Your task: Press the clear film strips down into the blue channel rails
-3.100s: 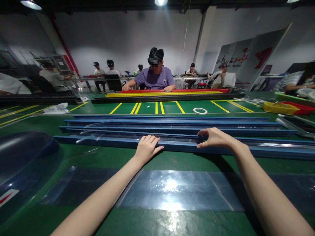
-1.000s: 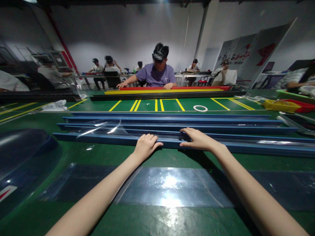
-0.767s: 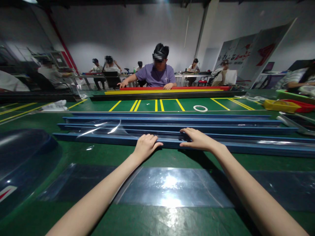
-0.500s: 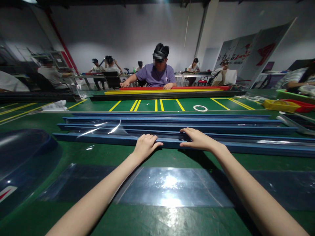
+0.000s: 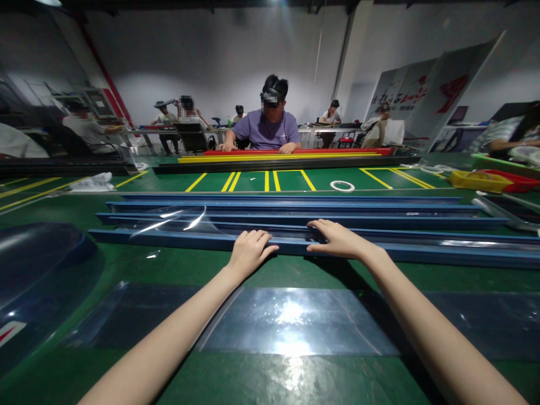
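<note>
Spread right hand (image 5: 337, 239) has neared left hand (image 5: 250, 250), grip unclear, bracketing less of nearest blue channel (image 5: 422, 254), short of far edge of bench (image 5: 291, 271).

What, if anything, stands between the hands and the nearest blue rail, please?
Nothing visible stands in the way: the left hand rests on the rail, and the right hand is at it, thumb and fingers apart. Clear film bulges up to the left of the left hand; whether it runs on underneath, I cannot tell.
</note>
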Tool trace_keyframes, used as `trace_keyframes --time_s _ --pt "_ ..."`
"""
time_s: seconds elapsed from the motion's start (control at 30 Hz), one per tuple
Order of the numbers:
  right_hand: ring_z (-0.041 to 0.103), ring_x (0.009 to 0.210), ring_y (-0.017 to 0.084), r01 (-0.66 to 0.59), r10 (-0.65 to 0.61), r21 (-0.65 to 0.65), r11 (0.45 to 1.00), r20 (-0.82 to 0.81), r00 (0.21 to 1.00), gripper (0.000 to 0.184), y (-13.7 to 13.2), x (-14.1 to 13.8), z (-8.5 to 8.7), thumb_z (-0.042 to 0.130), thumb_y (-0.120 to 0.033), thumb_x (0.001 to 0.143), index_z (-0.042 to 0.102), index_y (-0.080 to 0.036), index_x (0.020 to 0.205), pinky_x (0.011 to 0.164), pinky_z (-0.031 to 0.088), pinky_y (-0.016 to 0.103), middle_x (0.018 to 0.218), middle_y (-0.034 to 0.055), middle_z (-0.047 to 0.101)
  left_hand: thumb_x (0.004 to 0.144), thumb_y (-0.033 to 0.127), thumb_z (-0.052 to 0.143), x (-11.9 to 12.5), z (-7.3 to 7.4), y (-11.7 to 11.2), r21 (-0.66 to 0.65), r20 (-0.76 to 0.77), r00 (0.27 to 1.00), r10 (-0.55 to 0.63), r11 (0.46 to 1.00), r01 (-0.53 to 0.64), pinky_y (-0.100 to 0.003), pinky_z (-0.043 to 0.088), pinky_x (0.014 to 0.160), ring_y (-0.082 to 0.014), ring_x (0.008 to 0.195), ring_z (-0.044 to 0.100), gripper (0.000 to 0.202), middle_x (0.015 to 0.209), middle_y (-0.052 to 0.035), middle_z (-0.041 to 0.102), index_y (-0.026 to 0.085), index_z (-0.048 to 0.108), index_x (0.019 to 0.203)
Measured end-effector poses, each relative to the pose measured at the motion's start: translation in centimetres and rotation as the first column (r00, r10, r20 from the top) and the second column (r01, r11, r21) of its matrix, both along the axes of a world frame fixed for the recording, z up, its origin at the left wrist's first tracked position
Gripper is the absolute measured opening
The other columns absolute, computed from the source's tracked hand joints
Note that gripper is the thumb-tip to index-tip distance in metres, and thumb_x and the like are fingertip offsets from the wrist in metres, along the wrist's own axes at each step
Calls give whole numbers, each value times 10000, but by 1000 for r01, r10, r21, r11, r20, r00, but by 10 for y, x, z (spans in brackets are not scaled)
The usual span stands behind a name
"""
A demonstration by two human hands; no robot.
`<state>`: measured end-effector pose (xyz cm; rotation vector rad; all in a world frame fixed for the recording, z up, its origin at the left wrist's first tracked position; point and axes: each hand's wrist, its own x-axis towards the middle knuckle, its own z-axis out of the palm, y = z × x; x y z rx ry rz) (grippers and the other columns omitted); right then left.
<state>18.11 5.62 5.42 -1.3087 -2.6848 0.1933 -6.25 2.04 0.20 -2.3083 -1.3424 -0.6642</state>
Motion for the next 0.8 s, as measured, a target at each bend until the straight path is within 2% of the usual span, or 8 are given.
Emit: trace_keyframes --time_s 0.3,0.5,0.8 --pt "484 1068 278 1 -1 6 1000 -11 1000 600 0 0 -1 502 -524 724 448 -185 1216 873 387 386 1167 125 523 848 462 392 1 0 -1 1 -39 998 45 999 -45 -297 311 639 -176 763 533 341 872 -46 623 171 565 886" --pt "481 1067 288 5 -5 3 1000 11 1000 629 0 -1 0 501 -521 726 445 -132 1218 877 384 390 1182 151 510 853 463 377 3 0 0 -6 -13 997 70 998 -70 -296 316 647 -174 748 533 353 837 -43 624 168 569 838" --pt "478 1069 288 -7 7 0 1000 5 1000 639 1 0 0 499 -526 726 444 -125 1220 882 384 393 1180 157 512 858 439 376 1 -1 0 39 -39 998 51 998 -49 -299 310 634 -172 714 518 339 776 -40 606 171 577 811"
